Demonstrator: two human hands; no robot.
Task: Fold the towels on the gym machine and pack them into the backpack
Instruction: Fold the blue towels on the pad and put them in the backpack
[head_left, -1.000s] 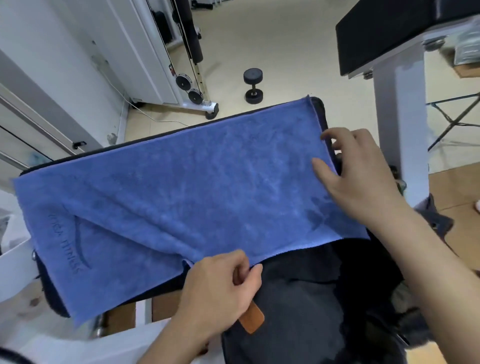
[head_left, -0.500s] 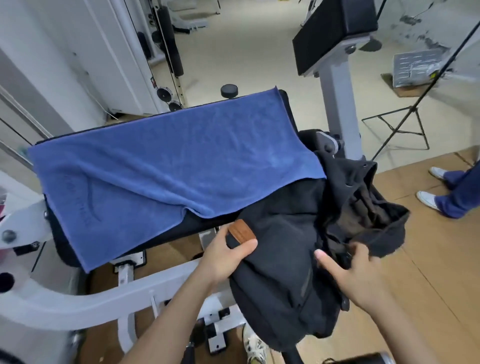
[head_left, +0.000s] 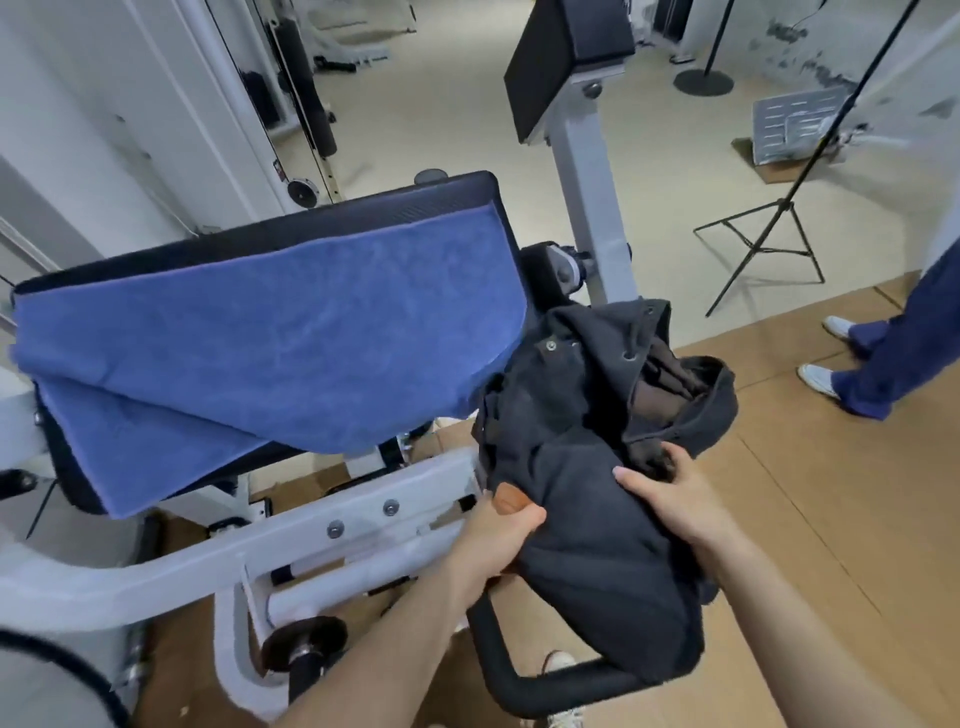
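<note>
Blue terry towel (head_left: 270, 338) lies folded on the black padded surface (head_left: 363, 215), near edge overhanging; a bump could slide it off. Left hand (head_left: 493, 540) grips the slumped dark grey fabric backpack (head_left: 587, 551) beside it, right hand (head_left: 670, 499) clutches its rim, and that mouth may collapse.

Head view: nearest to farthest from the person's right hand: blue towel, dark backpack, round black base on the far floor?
1. Dark fabric backpack, gripped by the right hand.
2. Blue towel, left, on the black bench pad.
3. Round black floor base, far behind.
</note>
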